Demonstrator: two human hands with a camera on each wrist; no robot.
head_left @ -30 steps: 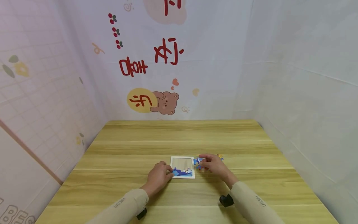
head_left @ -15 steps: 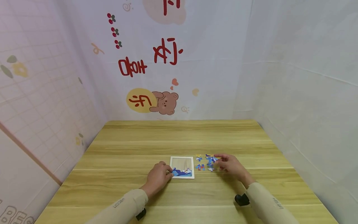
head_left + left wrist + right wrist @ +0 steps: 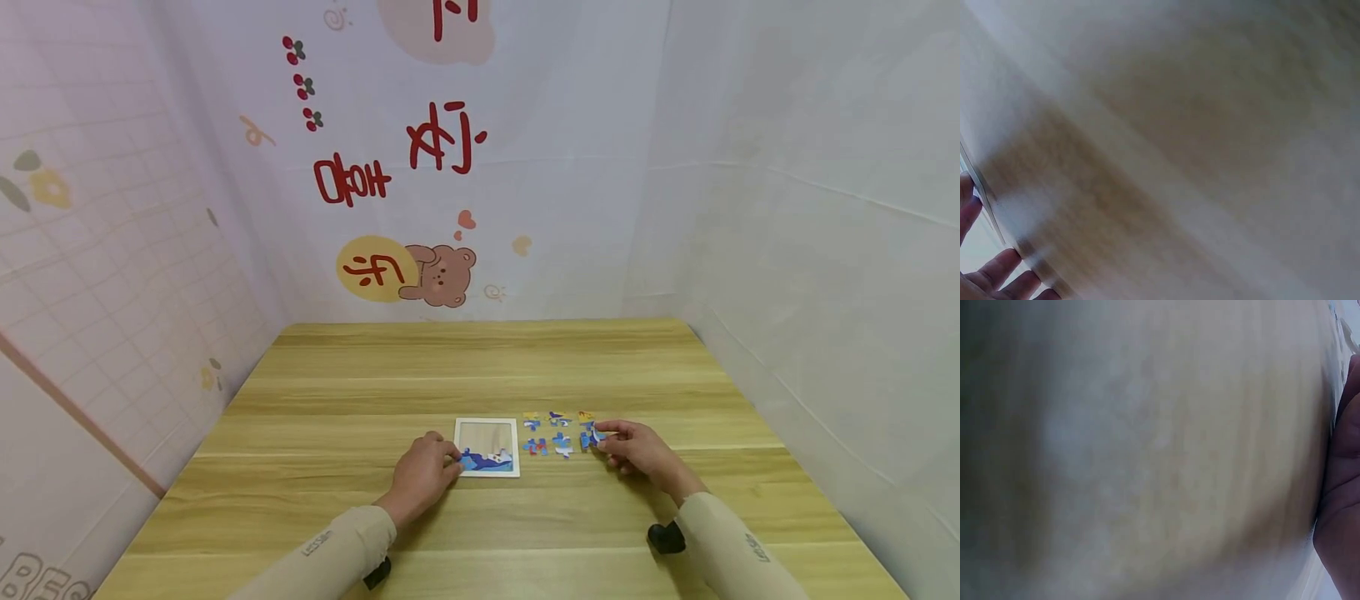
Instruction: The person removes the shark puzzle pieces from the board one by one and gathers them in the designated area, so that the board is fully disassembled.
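Observation:
My left hand [image 3: 423, 471] lies at the left side of a white-rimmed puzzle tray [image 3: 487, 474], its thumb and fingertips touching the rim. Blue and white puzzle pieces fill the lower part of the tray; its upper part shows a bare tan base. To the right, my right hand [image 3: 637, 450] pinches a blue and white puzzle piece [image 3: 588, 439] between thumb and forefinger, low over the table. In the left wrist view only the fingertips [image 3: 999, 265] at a pale edge show. The right wrist view catches part of the palm, and the piece cannot be made out there.
Several loose puzzle pieces lie in rough rows right of the tray, among them a yellow-topped piece [image 3: 531, 420], a blue and red one [image 3: 536, 447] and a blue and white one [image 3: 562, 445]. The wood-grain table [image 3: 480, 367] meets white printed cloth walls [image 3: 585, 208].
My right hand has moved right, away from the tray, carrying the blue and white puzzle piece to the right end of the loose pieces. The left hand has stayed at the tray's rim.

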